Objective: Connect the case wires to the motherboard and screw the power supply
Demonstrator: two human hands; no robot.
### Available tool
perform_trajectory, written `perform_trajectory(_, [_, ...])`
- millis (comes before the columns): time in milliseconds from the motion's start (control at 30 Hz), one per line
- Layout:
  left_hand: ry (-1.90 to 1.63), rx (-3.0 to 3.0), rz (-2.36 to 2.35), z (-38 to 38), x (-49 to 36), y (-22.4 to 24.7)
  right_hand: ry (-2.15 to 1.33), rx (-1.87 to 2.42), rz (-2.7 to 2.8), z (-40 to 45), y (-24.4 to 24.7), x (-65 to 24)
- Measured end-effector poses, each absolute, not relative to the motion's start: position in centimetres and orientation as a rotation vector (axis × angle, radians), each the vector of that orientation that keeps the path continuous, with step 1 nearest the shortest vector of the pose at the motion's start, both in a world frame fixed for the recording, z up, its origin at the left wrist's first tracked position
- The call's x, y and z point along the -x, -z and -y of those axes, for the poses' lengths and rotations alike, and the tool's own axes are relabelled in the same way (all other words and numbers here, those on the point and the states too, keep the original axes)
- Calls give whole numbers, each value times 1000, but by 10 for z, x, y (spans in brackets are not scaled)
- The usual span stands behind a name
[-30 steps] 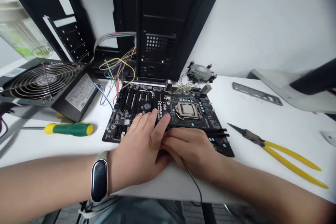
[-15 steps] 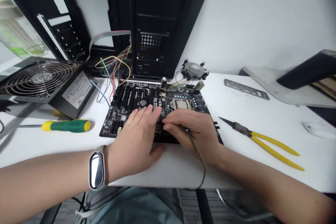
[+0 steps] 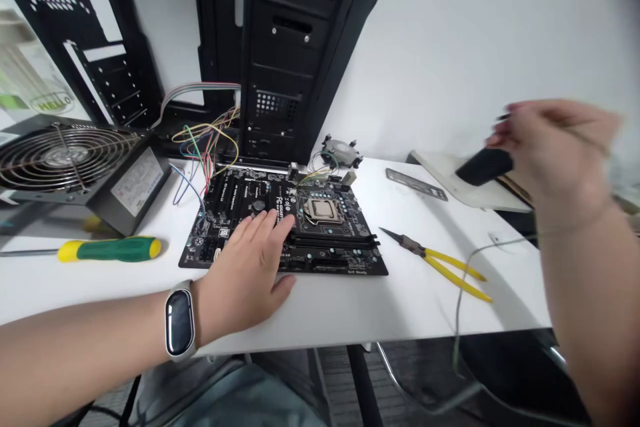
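My left hand (image 3: 253, 267) lies on the front left part of the black motherboard (image 3: 345, 267), its fingers stretched out and the thumb apart over the white table. On that wrist is a smartwatch (image 3: 180, 321). My right hand (image 3: 560, 140) is raised at the far right, away from the board and blurred by motion. Its fingers are closed on a thin cable (image 3: 463, 287) with a small dark end at the fingertips. The cable passes over the wrist and dangles in front of the table. The processor (image 3: 323, 210) shows in its socket on the board.
Yellow-handled pliers (image 3: 425, 257) lie right of the board, a metal I/O plate (image 3: 416, 185) behind them. A CPU cooler (image 3: 343, 150) sits near the wall. At left are a power supply (image 3: 85, 167) and a green screwdriver (image 3: 115, 249). A black computer case (image 3: 290, 53) stands behind the board.
My right hand has lifted off the motherboard and swung up to the right, taking the cable with it. My left hand stays on the board. The view has turned slightly right.
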State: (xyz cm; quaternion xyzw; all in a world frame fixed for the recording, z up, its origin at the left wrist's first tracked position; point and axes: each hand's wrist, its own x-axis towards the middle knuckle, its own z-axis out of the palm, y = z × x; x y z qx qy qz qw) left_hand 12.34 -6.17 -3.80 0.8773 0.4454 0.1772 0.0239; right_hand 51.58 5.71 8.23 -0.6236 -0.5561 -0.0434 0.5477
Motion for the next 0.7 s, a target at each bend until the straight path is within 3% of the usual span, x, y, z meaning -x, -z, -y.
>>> perform_trajectory(133, [-540, -2755, -1388, 62, -124, 39, -100, 1873, 1489, -94, -50, -518])
perform_trajectory(333, [-541, -2822, -1373, 62, -124, 37, -45, 2108, 1865, -114, -26, -527])
perform_trajectory(700, [-459, -2803, -1394, 62, -124, 32, 471, 2145, 2021, -65, -68, -493])
